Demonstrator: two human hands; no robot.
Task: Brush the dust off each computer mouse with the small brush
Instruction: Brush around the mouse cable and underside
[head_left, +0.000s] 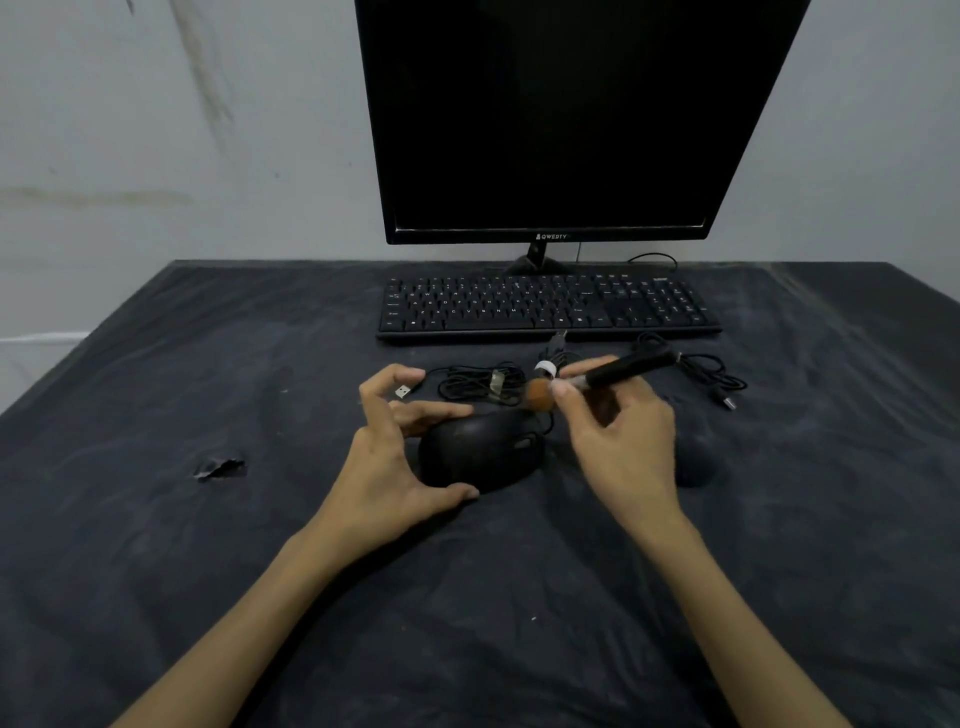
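Note:
A black wired mouse (480, 452) lies on the dark cloth in the middle of the table. My left hand (395, 457) holds it between the thumb at its near edge and a finger along its far side. My right hand (618, 431) pinches a small brush with a black handle (621, 371). Its orange bristle tip (540, 395) hovers at the mouse's far right end, by the buttons. A second black mouse (698, 460) sits to the right, partly hidden behind my right hand.
Coiled mouse cables (480, 384) and a second cable (709, 371) lie between the mice and a black keyboard (550, 309). A dark monitor (561, 119) stands behind. The dark cloth (260, 571) has a small tear (221, 467) at the left.

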